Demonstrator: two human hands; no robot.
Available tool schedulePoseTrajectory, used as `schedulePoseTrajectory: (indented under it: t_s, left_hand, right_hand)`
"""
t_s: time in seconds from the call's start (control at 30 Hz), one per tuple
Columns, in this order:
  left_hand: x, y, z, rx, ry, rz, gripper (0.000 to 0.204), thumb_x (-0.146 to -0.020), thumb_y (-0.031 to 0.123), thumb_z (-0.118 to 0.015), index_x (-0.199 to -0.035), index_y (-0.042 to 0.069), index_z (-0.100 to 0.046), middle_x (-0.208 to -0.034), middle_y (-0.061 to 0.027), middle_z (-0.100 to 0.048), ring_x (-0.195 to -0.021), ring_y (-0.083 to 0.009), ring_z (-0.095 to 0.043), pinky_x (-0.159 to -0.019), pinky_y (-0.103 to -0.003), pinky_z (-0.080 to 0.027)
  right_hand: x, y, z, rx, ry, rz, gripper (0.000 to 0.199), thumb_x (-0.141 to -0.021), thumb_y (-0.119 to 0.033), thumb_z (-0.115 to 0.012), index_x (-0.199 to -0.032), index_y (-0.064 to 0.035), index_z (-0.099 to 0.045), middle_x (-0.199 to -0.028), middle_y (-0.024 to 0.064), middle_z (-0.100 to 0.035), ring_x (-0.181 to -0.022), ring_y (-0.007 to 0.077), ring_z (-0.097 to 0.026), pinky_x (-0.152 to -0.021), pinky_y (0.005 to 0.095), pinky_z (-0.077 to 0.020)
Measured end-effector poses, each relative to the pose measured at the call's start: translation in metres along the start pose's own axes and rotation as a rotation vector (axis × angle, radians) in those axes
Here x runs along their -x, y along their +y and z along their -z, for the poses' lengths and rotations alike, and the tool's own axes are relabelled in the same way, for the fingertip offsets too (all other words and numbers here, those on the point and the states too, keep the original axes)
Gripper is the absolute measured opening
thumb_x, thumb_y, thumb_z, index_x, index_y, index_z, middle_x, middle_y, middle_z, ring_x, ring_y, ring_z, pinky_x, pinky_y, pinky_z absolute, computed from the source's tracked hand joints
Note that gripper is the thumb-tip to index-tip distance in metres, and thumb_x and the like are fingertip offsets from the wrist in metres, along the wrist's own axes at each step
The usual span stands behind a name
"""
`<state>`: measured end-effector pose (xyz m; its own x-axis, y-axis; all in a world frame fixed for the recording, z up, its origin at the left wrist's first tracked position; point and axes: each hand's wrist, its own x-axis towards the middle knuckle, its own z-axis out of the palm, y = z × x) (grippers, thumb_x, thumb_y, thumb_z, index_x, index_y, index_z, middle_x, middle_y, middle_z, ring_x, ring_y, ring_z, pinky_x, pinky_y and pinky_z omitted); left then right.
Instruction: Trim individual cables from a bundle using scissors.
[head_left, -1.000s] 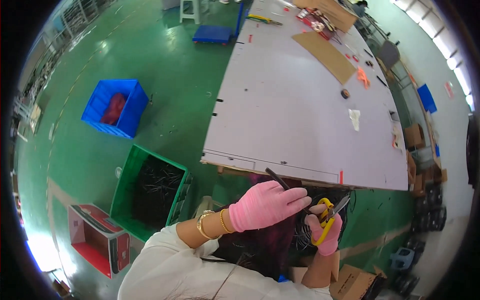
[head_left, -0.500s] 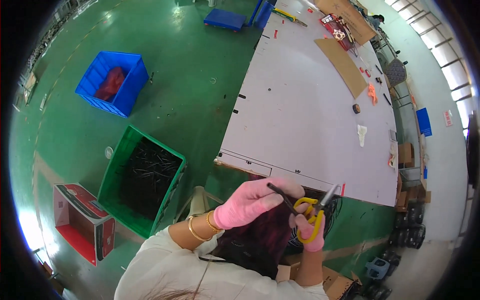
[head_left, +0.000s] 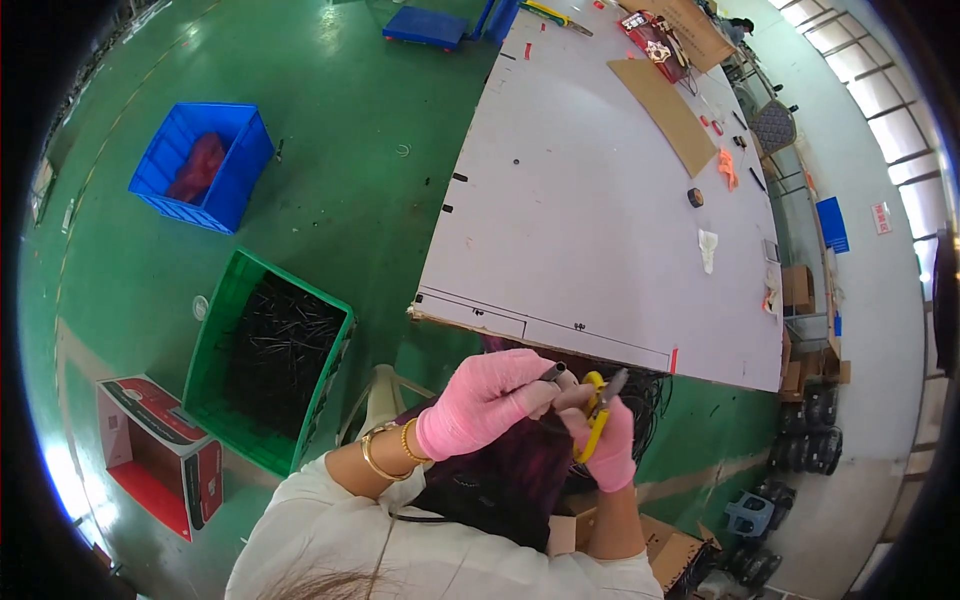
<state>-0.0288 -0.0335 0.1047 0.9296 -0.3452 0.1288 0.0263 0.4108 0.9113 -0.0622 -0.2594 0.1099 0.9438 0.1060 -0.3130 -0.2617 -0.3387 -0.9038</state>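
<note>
Yellow-handled scissors (head_left: 599,420), one, black tube (head_left: 553,372), one, pink gloves (head_left: 474,408), two

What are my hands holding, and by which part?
Your left hand holds a black tube near its visible end; your right hand holds scissors by the yellow handles.

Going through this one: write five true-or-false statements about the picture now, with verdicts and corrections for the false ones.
1. The right hand holds yellow-handled scissors. True.
2. The left hand is bare. False: it wears a pink glove.
3. The left hand grips a black tube. True.
4. The blue crate stands on the table. False: it stands on the floor.
5. The green bin holds dark, thin pieces. True.
</note>
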Motion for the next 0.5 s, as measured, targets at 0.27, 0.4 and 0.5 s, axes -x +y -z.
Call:
schedulePoseTrajectory:
  t_s: [0.27, 0.4, 0.5]
  left_hand:
    - [-0.001, -0.005, 0.002, -0.394, 0.019, -0.225, 0.019, -0.09, -0.001, -0.057, -0.105, 0.002, -0.069, -0.081, -0.0067, -0.06, -0.071, -0.0169, -0.057, -0.065, -0.029, -0.047]
    - [-0.001, -0.003, 0.001, -0.458, 0.0, -0.238, 0.021, -0.087, -0.002, -0.06, -0.106, 0.004, -0.068, -0.079, -0.008, -0.057, -0.069, -0.0209, -0.055, -0.064, -0.031, -0.046]
    - [0.0, -0.004, 0.0, -0.475, 0.003, -0.254, 0.023, -0.086, -0.002, -0.061, -0.107, 0.004, -0.068, -0.079, -0.0084, -0.056, -0.068, -0.0222, -0.054, -0.063, -0.032, -0.046]
  right_hand:
    - [0.004, -0.06, 0.023, 0.928, 0.192, 0.554, 0.055, -0.069, -0.044, -0.085, -0.082, -0.0057, -0.048, -0.075, 0.01, -0.051, -0.07, 0.0289, -0.046, -0.062, 0.0401, -0.0395]
    - [0.006, -0.079, 0.024, 1.032, 0.159, 0.574, 0.058, -0.06, -0.045, -0.09, -0.076, -0.0069, -0.049, -0.069, 0.0096, -0.051, -0.063, 0.0312, -0.045, -0.06, 0.0405, -0.0389]
    - [0.006, -0.083, 0.025, 1.082, 0.204, 0.639, 0.055, -0.057, -0.039, -0.092, -0.073, -0.0082, -0.049, -0.066, 0.0075, -0.052, -0.06, 0.0302, -0.045, -0.059, 0.0396, -0.0388]
